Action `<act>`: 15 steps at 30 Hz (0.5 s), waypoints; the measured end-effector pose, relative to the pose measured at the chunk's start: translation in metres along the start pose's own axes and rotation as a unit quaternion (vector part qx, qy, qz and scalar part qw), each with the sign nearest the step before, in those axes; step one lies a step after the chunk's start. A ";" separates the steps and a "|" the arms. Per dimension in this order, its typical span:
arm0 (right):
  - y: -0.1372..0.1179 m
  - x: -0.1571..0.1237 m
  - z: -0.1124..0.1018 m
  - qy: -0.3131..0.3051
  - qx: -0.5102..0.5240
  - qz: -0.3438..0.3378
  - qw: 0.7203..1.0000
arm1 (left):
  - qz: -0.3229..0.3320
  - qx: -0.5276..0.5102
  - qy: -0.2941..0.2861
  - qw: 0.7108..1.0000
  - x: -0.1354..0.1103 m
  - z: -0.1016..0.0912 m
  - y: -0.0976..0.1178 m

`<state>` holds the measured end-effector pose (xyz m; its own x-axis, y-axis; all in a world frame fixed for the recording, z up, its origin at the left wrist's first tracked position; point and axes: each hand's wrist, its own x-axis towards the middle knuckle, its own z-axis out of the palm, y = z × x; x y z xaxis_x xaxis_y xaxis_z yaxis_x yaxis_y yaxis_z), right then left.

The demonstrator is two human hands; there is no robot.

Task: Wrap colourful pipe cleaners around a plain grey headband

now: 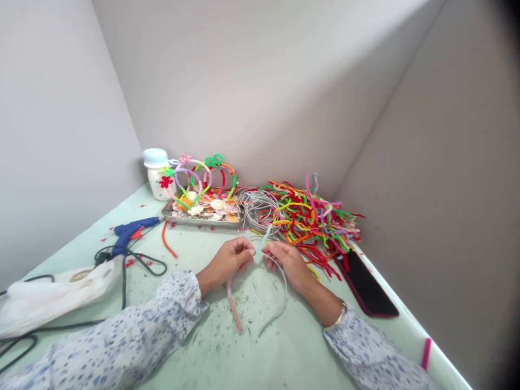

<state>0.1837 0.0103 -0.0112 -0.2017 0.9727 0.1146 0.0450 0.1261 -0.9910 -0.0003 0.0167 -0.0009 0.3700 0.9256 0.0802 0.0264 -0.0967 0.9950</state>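
Between my hands is a headband (pixel 285 290), a bent grey wire hoop. Its left leg is wrapped in pale pink pipe cleaner (pixel 233 307), while the right leg is bare. My left hand (pixel 231 260) is closed, pinching the hoop near its top. Close beside it, my right hand (pixel 289 264) is closed with fingertips on a pale mint pipe cleaner (pixel 265 238), which sticks up at the top of the hoop. How the mint piece joins the wire is hidden by the fingers.
A heap of coloured pipe cleaners (pixel 320 222) and grey wire hoops (pixel 260 208) lie behind my hands. Finished headbands (pixel 233 181) stand in a metal tray (pixel 195 221) near a white jar (pixel 156 176). At left are a glue gun (pixel 125 233) and cord; at right, a phone (pixel 368 284).
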 end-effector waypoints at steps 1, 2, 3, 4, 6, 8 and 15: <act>-0.002 0.000 0.001 -0.008 -0.011 0.000 1.000 | 0.001 0.005 0.003 1.000 0.000 0.000 0.000; -0.003 -0.001 0.001 -0.015 -0.022 -0.002 1.000 | 0.001 0.008 0.005 1.000 0.000 0.001 0.000; -0.005 -0.001 0.002 -0.020 -0.033 -0.004 0.999 | 0.001 0.008 0.007 1.000 0.000 0.001 0.000; -0.006 -0.001 0.003 -0.024 -0.040 -0.007 0.999 | 0.001 0.007 0.010 1.000 0.000 0.002 0.000; -0.008 -0.002 0.004 -0.031 -0.046 -0.008 0.998 | 0.000 0.005 0.013 1.000 0.000 0.002 0.001; -0.010 -0.001 0.005 -0.041 -0.050 -0.006 0.998 | 0.000 0.004 0.012 1.000 -0.001 0.003 0.001; -0.010 -0.001 0.002 -0.061 -0.050 0.001 0.997 | 0.001 0.016 0.007 1.000 -0.001 0.004 0.001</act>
<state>0.1818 0.0077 -0.0019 -0.3181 0.9430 0.0979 0.1408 0.1491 -0.9788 0.0028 0.0141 0.0000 0.3568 0.9305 0.0834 0.0549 -0.1100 0.9924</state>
